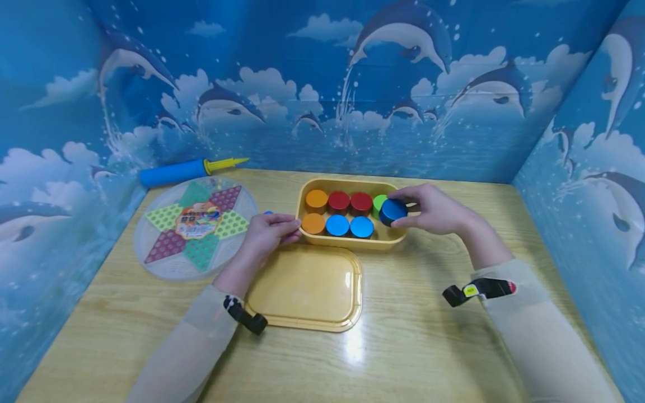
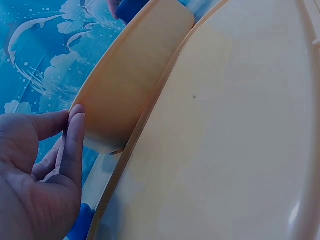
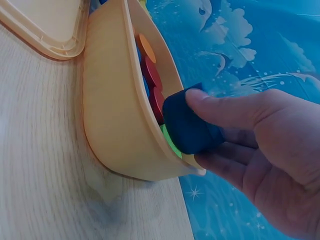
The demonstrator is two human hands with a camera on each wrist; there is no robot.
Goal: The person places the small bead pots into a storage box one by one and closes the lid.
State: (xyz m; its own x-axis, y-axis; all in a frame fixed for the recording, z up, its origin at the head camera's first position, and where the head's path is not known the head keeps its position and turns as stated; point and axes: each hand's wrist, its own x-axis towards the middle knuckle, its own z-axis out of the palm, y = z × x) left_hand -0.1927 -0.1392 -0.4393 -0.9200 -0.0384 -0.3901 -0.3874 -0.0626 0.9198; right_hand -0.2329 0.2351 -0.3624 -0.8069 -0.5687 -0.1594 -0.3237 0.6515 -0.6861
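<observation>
A yellow plastic box point(image 1: 347, 243) stands on the table with round, flat-topped pieces in it: two orange point(image 1: 316, 198), two red point(image 1: 361, 200), two light blue point(image 1: 337, 225) and a green one point(image 1: 378, 200) at the right. My right hand point(image 1: 437, 210) holds a dark blue round piece point(image 1: 393, 209) over the box's right end, partly covering the green piece. Thumb and fingers grip its sides in the right wrist view, with the piece point(image 3: 187, 122) at the rim. At the box's left end, my left hand point(image 2: 42, 170) pinches the rim between thumb and fingers.
The box's yellow lid point(image 1: 307, 288) lies flat in front of it. To the left is a round Chinese checkers board point(image 1: 166, 260), with a blue pump point(image 1: 173, 173) with yellow nozzle behind it. A small blue thing peeks out behind my left hand. Dolphin-printed cloth walls point(image 1: 322, 140) border the table.
</observation>
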